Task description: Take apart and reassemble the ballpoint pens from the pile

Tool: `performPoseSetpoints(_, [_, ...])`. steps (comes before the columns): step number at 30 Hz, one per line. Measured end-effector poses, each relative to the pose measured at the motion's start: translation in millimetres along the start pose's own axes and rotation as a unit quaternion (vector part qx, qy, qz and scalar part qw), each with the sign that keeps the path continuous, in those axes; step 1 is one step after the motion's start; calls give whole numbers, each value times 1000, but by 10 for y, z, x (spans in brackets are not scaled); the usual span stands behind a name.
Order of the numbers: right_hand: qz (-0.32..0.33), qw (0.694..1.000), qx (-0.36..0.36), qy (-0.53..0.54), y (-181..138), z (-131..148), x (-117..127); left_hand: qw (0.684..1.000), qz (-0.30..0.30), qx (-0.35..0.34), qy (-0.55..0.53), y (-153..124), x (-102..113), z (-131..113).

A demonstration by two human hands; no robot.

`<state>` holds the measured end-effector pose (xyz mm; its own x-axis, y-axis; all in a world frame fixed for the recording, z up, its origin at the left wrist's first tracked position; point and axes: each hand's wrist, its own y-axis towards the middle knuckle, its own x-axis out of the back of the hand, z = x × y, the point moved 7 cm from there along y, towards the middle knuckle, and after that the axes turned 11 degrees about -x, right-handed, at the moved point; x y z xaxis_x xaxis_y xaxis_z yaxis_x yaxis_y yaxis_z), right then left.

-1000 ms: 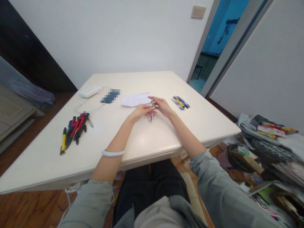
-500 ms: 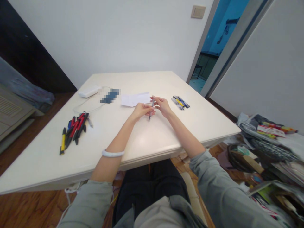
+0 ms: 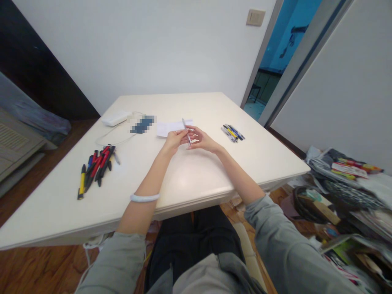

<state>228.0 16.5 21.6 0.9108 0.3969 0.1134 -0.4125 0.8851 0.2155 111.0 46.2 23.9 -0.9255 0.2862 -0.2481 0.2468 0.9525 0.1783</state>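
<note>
My left hand [image 3: 175,139] and my right hand [image 3: 201,141] meet over the middle of the cream table [image 3: 183,175]. Both pinch one slim grey pen [image 3: 186,131], which tilts with its top end toward the far left. A white sheet of paper [image 3: 170,127] lies just beyond my fingers. A white bangle [image 3: 144,198] rings my left wrist.
A heap of red, black, blue and yellow pens [image 3: 95,166] lies at the left. A smaller bunch of pens [image 3: 232,132] lies at the right. A white box with a cable [image 3: 115,118] and a dark flat thing [image 3: 141,123] sit farther back. Clutter [image 3: 339,183] fills the floor at right.
The pen swung from nearly upright, tip toward me, to leaning toward the far left. Both hands shifted slightly left and away from me, still holding it.
</note>
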Motion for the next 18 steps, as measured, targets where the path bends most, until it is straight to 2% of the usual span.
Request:
performPoseSetpoints(4, [5,999,10,-38,8,-27,14,1000,0,2,11,-5,7,-3])
performPoseSetpoints(12, [-42,992,42,-114,-12,20,66,999,8,0,34,3,5,-6])
performPoseSetpoints(18, [-28,987,29,-156,-20,-25,56,992,56,-21,114,32,58,-4])
